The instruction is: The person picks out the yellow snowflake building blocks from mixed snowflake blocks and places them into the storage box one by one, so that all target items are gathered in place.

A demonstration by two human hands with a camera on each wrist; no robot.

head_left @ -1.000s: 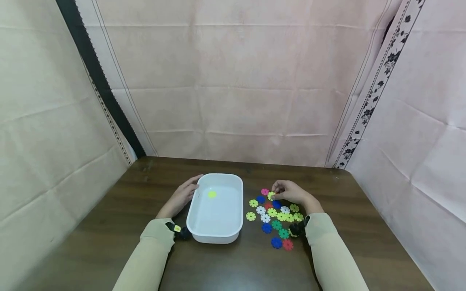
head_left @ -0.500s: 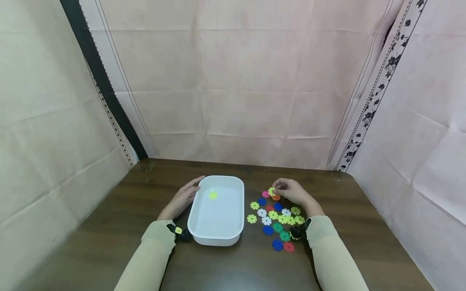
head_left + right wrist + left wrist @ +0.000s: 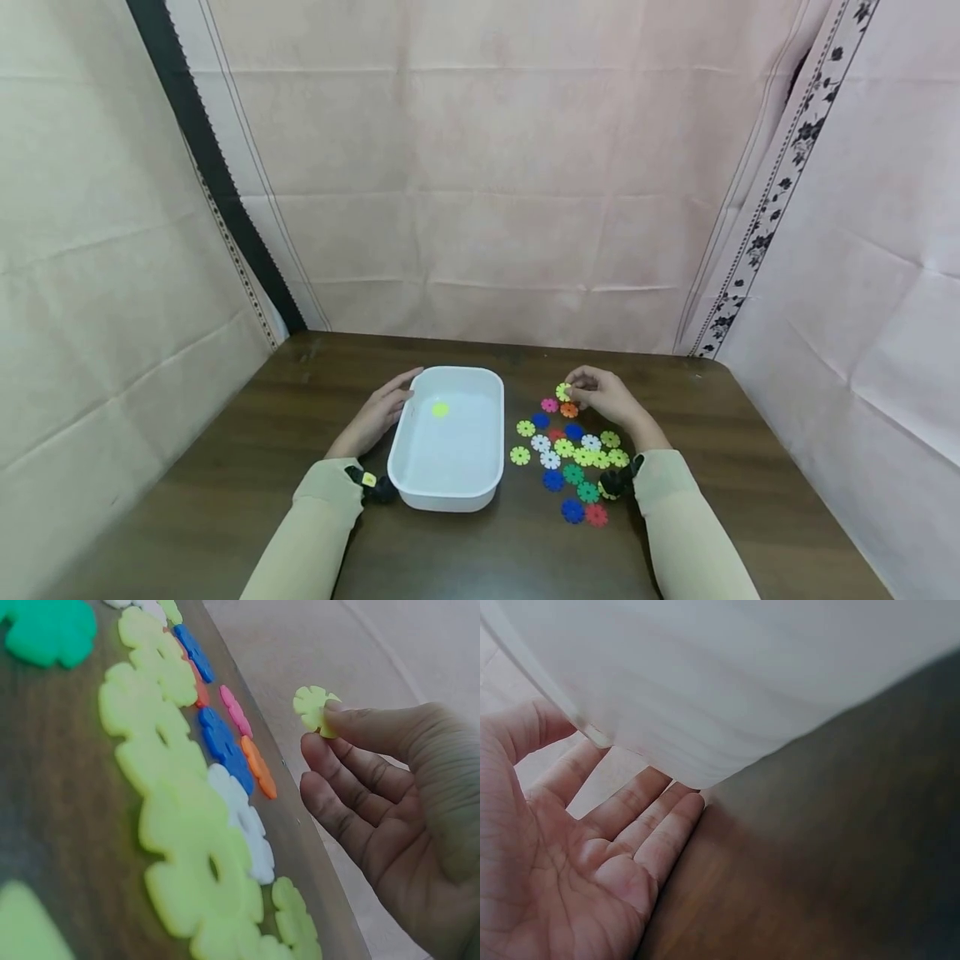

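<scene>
My right hand (image 3: 609,398) pinches a yellow-green flower-shaped plastic disc (image 3: 311,705) between thumb and fingertip, raised above the far end of a spread of similar discs. An orange disc (image 3: 569,410) and a pink disc (image 3: 550,405) lie just below that hand. My left hand (image 3: 377,415) rests at the far left side of a white rectangular tub (image 3: 447,467). Its fingers (image 3: 622,806) are extended and touch the tub's outer wall in the left wrist view. One yellow-green disc (image 3: 440,409) lies inside the tub near its far end.
Right of the tub, several flower discs lie on the brown wooden table (image 3: 465,558): yellow-green, white, blue discs (image 3: 572,511), green discs (image 3: 588,492) and red discs (image 3: 596,515). Some touch or overlap. Pale cloth (image 3: 495,183) hangs behind and at both sides.
My right hand has lifted the yellow-green disc slightly away from the spread, uncovering the orange disc beneath. The left hand stays at the tub. The head view has tilted slightly up.
</scene>
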